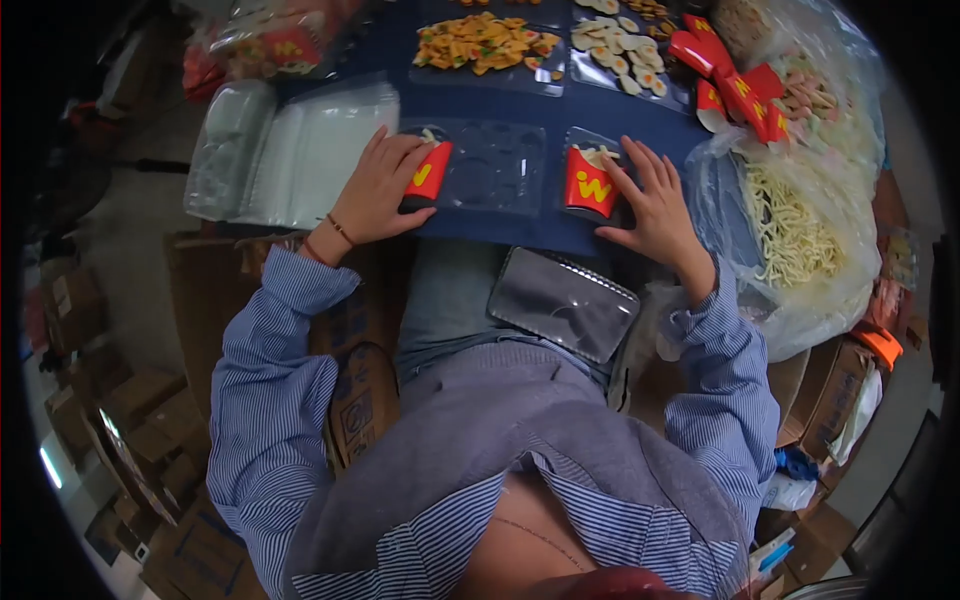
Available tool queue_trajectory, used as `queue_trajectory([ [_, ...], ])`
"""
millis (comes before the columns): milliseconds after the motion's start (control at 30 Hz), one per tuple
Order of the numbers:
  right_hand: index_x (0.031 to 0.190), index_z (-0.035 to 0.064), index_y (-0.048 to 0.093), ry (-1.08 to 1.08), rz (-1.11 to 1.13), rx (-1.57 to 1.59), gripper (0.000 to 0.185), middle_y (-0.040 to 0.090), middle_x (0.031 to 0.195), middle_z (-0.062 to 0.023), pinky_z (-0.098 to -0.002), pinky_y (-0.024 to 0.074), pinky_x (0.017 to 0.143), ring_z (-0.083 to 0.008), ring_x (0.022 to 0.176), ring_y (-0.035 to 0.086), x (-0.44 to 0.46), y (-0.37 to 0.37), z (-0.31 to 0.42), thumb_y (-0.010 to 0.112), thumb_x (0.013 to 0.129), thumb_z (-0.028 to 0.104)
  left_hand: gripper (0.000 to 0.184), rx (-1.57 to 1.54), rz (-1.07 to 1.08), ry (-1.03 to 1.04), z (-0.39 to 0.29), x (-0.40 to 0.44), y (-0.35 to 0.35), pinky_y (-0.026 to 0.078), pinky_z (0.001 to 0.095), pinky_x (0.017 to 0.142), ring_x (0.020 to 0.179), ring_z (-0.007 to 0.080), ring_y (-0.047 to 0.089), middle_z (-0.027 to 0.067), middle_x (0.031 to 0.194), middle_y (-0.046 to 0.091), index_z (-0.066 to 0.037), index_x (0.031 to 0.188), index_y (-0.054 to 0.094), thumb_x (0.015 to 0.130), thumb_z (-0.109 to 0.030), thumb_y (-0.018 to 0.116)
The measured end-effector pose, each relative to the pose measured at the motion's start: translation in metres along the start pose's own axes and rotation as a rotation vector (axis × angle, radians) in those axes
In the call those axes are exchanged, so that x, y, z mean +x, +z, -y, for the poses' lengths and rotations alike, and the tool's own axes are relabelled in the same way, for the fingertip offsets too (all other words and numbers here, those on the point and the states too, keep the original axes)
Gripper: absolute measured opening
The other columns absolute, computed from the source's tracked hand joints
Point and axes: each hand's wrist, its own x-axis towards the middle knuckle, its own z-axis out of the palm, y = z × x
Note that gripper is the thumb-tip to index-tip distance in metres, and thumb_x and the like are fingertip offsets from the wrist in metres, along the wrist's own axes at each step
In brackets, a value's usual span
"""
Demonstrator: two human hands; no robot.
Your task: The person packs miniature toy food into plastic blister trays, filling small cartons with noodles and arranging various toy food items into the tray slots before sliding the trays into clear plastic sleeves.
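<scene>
My left hand [385,190] holds a red fry carton [430,172] by its left side, fingers along the top and thumb near the bottom. Pale toy fries stick out of it. The carton rests at the left end of a clear moulded plastic tray [492,168]. A second red fry carton [588,184] with a yellow letter, also with pale fries, lies on another clear tray farther right. At its right edge is my right hand [655,200], fingers spread, the index finger touching or very near the carton and the thumb below it.
Clear plastic packs [315,150] lie at left. Behind are yellow-orange pieces [485,43] and fried-egg shapes [615,50]. Empty red cartons [735,85] and a bag of pale sticks [795,225] stand right. A clear tray [563,303] rests on my lap. Cardboard boxes surround the seat.
</scene>
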Motion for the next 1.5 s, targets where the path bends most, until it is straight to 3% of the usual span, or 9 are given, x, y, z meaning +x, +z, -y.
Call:
queue_trajectory([
  [300,0.142,0.0176,0.052,-0.212,-0.133,0.288,0.071,0.042,0.148,-0.0161,-0.0521,0.0324,0.110,-0.0361,0.137,0.040,0.041,0.001,-0.025,0.074,0.081,0.048,0.085,0.061,0.034,-0.030,-0.009,0.005,0.002,0.020,0.0517,0.120,0.133,0.0331,0.041,0.0138,0.138,0.046,-0.005,0.142,0.040,0.072,-0.035,0.079],
  [333,0.120,0.0094,0.067,-0.080,-0.246,0.264,0.046,0.060,0.128,-0.0161,-0.0440,0.0453,0.097,-0.0328,0.119,0.057,0.054,-0.006,-0.036,0.073,0.085,0.039,0.085,0.065,0.036,-0.033,-0.012,0.009,-0.001,0.020,0.0517,0.120,0.133,0.0331,0.041,0.0138,0.138,0.046,-0.005,0.142,0.040,0.072,-0.035,0.079],
  [467,0.088,0.0020,0.073,0.316,-0.240,0.168,0.032,0.071,0.086,-0.0188,-0.0422,0.0551,0.067,-0.0351,0.075,0.070,0.120,-0.001,-0.107,0.072,0.086,0.034,0.075,0.076,-0.069,0.020,-0.025,0.047,-0.029,0.029,0.0508,0.114,0.127,0.0337,0.046,0.0148,0.133,0.050,-0.005,0.137,0.046,0.075,-0.033,0.077],
  [633,0.094,0.0010,0.072,0.327,-0.115,-0.063,0.027,0.072,0.084,-0.0168,-0.0391,0.0551,0.071,-0.0339,0.077,0.070,0.145,0.015,-0.107,0.072,0.084,0.026,0.027,0.005,-0.207,0.152,-0.030,0.175,-0.012,0.050,0.0394,0.086,0.101,0.0328,0.060,0.0128,0.107,0.060,-0.005,0.111,0.063,0.087,-0.018,0.066],
  [700,0.093,0.0007,0.072,0.277,-0.257,0.128,0.027,0.071,0.082,-0.0177,-0.0367,0.0555,0.072,-0.0312,0.076,0.070,0.131,0.008,-0.115,0.072,0.081,0.025,0.019,-0.018,-0.173,0.097,-0.028,0.228,0.021,0.052,0.0395,0.079,0.092,0.0323,0.063,0.0127,0.100,0.061,-0.006,0.105,0.064,0.090,-0.018,0.063],
  [833,0.096,-0.0013,0.071,0.456,0.069,0.885,0.021,0.071,0.076,-0.0042,-0.0262,0.0493,0.058,-0.0086,0.066,0.066,0.055,-0.042,-0.097,0.070,0.088,0.019,0.022,0.036,-0.155,-0.049,-0.019,0.312,0.095,0.055,0.0413,0.076,0.087,0.0333,0.066,0.0139,0.096,0.065,-0.005,0.104,0.066,0.092,-0.023,0.062],
  [1067,0.089,0.0095,0.072,0.438,-0.187,0.436,0.011,0.061,0.086,-0.0087,-0.0417,0.0488,0.071,-0.0307,0.081,0.061,-0.005,0.003,-0.065,0.074,0.080,0.016,0.021,0.048,-0.084,-0.141,-0.008,0.338,0.113,0.055,0.0415,0.074,0.086,0.0332,0.067,0.0143,0.093,0.066,-0.004,0.100,0.065,0.091,-0.023,0.063],
  [1267,0.090,0.0112,0.072,0.244,-0.328,0.145,0.010,0.060,0.085,-0.0068,-0.0410,0.0435,0.067,-0.0279,0.081,0.060,-0.006,0.011,-0.054,0.070,0.081,0.011,0.020,-0.094,-0.136,-0.162,-0.001,0.323,0.097,0.055,0.0416,0.072,0.084,0.0330,0.067,0.0147,0.091,0.066,-0.004,0.097,0.064,0.090,-0.023,0.064],
  [1500,0.095,0.0050,0.070,0.035,-0.552,0.410,0.012,0.063,0.094,-0.0104,-0.0386,0.0500,0.074,-0.0303,0.088,0.063,0.072,-0.018,-0.005,0.068,0.084,0.007,0.020,-0.291,-0.356,-0.145,-0.009,0.259,0.033,0.055,0.0418,0.070,0.083,0.0329,0.068,0.0151,0.089,0.067,-0.004,0.093,0.063,0.089,-0.023,0.065],
])
